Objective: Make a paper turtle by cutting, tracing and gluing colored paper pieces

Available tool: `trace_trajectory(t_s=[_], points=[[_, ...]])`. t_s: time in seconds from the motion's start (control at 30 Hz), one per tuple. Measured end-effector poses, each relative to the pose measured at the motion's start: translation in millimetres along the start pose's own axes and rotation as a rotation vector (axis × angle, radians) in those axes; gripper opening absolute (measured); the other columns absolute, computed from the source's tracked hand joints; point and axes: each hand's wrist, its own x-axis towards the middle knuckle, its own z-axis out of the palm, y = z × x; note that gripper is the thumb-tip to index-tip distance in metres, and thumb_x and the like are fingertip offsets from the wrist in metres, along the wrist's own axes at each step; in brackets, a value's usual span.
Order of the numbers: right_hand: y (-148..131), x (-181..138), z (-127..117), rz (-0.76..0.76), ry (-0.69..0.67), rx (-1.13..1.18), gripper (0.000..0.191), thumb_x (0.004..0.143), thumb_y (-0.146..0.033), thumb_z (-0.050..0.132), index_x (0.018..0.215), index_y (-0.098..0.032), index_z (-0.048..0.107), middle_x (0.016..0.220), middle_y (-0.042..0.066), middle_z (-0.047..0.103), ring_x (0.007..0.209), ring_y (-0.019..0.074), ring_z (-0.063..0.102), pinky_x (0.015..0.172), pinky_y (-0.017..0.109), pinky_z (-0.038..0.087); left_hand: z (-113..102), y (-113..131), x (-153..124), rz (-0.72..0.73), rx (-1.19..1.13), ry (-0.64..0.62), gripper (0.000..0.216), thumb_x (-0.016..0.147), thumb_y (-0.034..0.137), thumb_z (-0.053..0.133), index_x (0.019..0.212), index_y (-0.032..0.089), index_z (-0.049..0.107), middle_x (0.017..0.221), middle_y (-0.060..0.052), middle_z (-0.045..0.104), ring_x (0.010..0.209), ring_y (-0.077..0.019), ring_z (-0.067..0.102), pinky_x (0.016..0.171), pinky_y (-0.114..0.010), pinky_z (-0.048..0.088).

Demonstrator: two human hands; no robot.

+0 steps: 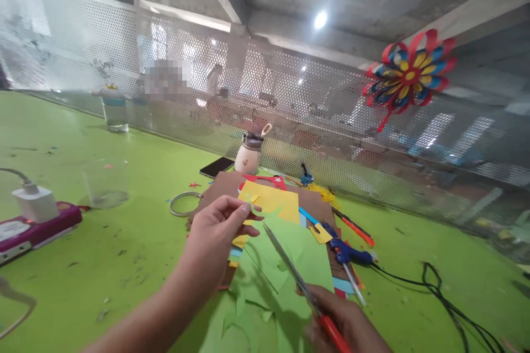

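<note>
My left hand [215,231] pinches a small curved strip of green paper [261,210] between thumb and fingers, above a stack of coloured sheets. My right hand [348,325], at the bottom edge, grips red-handled scissors [298,276] whose blades point up and left across a large green paper sheet [281,281]. The sheet shows cut slits and ragged edges. Under it lie a yellow sheet [275,201] and brown cardboard [219,185].
A blue glue gun [345,253] with a black cord [439,292] lies to the right. On the green table [124,242] stand a clear cup [103,185], a tape roll [184,204], a white charger on a pink box [35,215], a phone [216,166] and a small bottle [248,154]. A paper flower [408,77] hangs on the mesh screen.
</note>
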Motion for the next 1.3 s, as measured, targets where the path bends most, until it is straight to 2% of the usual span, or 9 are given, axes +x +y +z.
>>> trace_trajectory(t_s=[0.07, 0.23, 0.37, 0.47, 0.67, 0.77, 0.9, 1.07, 1.3], points=[[1.1, 4.5, -7.9, -0.058, 0.002, -0.085, 0.040, 0.065, -0.027, 0.069, 0.104, -0.016, 0.071, 0.073, 0.003, 0.066, 0.066, 0.0198, 0.058, 0.061, 0.027, 0.046, -5.2, 0.1, 6.1, 0.049, 0.027, 0.044, 0.020, 0.072, 0.031, 0.071, 0.068, 0.015, 0.059, 0.072, -0.001, 0.067, 0.057, -0.0101, 0.060, 0.055, -0.021, 0.047], [7.9, 0.4, -26.6, 0.063, -0.018, -0.375, 0.040, 0.075, -0.032, 0.060, 0.110, -0.014, 0.066, 0.098, 0.012, 0.071, 0.091, 0.0279, 0.064, 0.078, 0.032, 0.048, -11.6, -1.8, 13.2, 0.120, 0.014, 0.021, 0.018, 0.072, 0.030, 0.071, 0.068, 0.016, 0.061, 0.068, 0.001, 0.065, 0.062, -0.0099, 0.059, 0.064, -0.021, 0.047], [8.9, -11.7, -16.8, 0.157, 0.080, -0.599, 0.045, 0.078, -0.030, 0.054, 0.121, -0.016, 0.060, 0.109, 0.016, 0.067, 0.089, 0.0281, 0.064, 0.079, 0.036, 0.048, -9.3, 3.3, 6.4, 0.119, 0.039, -0.154, 0.019, 0.073, 0.029, 0.071, 0.065, 0.016, 0.061, 0.070, -0.001, 0.067, 0.060, -0.0100, 0.057, 0.061, -0.022, 0.046], [2.4, -16.4, -7.6, 0.125, 0.121, -0.615, 0.052, 0.076, -0.025, 0.056, 0.127, -0.013, 0.057, 0.121, 0.021, 0.060, 0.108, 0.0357, 0.057, 0.091, 0.046, 0.041, -7.8, 10.0, -0.4, 0.126, 0.058, -0.354, 0.016, 0.075, 0.028, 0.070, 0.068, 0.016, 0.063, 0.072, -0.002, 0.069, 0.062, -0.0108, 0.058, 0.062, -0.022, 0.045], [-24.5, -11.4, -24.7, 0.033, 0.125, -0.376, 0.041, 0.075, -0.028, 0.060, 0.111, -0.009, 0.066, 0.111, 0.022, 0.060, 0.112, 0.0413, 0.047, 0.098, 0.057, 0.028, -5.9, 10.1, -6.3, 0.091, 0.101, -0.643, 0.015, 0.079, 0.026, 0.068, 0.069, 0.017, 0.062, 0.074, -0.004, 0.070, 0.069, -0.0144, 0.060, 0.068, -0.026, 0.046], [-45.4, 2.7, -37.6, 0.015, 0.036, -0.082, 0.046, 0.087, -0.047, 0.045, 0.110, -0.011, 0.063, 0.094, 0.014, 0.065, 0.091, 0.0284, 0.060, 0.082, 0.045, 0.046, -2.4, 7.5, -9.2, 0.053, 0.131, -0.734, 0.014, 0.081, 0.025, 0.065, 0.070, 0.017, 0.062, 0.074, -0.005, 0.070, 0.071, -0.0158, 0.059, 0.071, -0.029, 0.046], [-68.8, 20.2, -37.1, 0.033, -0.156, 0.307, 0.050, 0.086, -0.056, 0.045, 0.104, -0.013, 0.062, 0.086, 0.010, 0.067, 0.069, 0.0175, 0.063, 0.061, 0.031, 0.050, 2.4, 5.5, -10.8, -0.059, 0.168, -0.825, 0.014, 0.080, 0.025, 0.065, 0.070, 0.017, 0.062, 0.073, -0.006, 0.069, 0.071, -0.0174, 0.060, 0.072, -0.031, 0.047], [-71.7, 24.1, -24.6, 0.082, -0.181, 0.543, 0.031, 0.069, -0.041, 0.075, 0.073, -0.013, 0.063, 0.058, 0.000, 0.061, 0.044, 0.0068, 0.048, 0.043, 0.020, 0.035, 4.0, -0.8, -6.6, -0.100, 0.167, -0.778, 0.014, 0.079, 0.022, 0.066, 0.068, 0.016, 0.061, 0.068, -0.004, 0.067, 0.068, -0.0159, 0.060, 0.071, -0.030, 0.045], [-60.3, 32.6, -20.9, 0.046, -0.037, 0.614, 0.027, 0.065, -0.033, 0.079, 0.066, -0.015, 0.059, 0.052, -0.005, 0.057, 0.041, 0.0059, 0.047, 0.042, 0.021, 0.033, 5.1, -4.6, -2.7, -0.241, -0.008, -0.677, 0.008, 0.079, 0.018, 0.064, 0.086, 0.017, 0.061, 0.069, -0.004, 0.068, 0.065, -0.0150, 0.060, 0.064, -0.027, 0.046]])
